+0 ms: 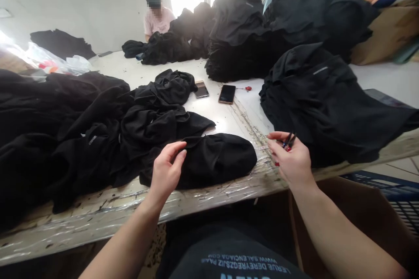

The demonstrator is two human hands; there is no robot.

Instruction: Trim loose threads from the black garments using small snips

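Note:
A black garment (pixel 216 159) lies bunched near the table's front edge, its rounded end pointing right. At its left part is my left hand (pixel 166 165), thumb and index finger closed on a bit of its cloth. My right hand (pixel 293 159) is to the right of that garment, apart from it, and curls around small thread snips (pixel 289 141) with red on the handle and dark blades pointing up. Its thumb and index finger are pinched together; anything between those tips is too small to make out.
More black garments (pixel 88 117) are heaped on the left, and a stack (pixel 321 96) lies on the right. Two phones (pixel 227 94) rest mid-table by a small red item (pixel 248 88). Tall piles (pixel 235 30) stand behind. A person (pixel 159 19) is across the table (pixel 196 202). A blue crate (pixel 382 183) is below right.

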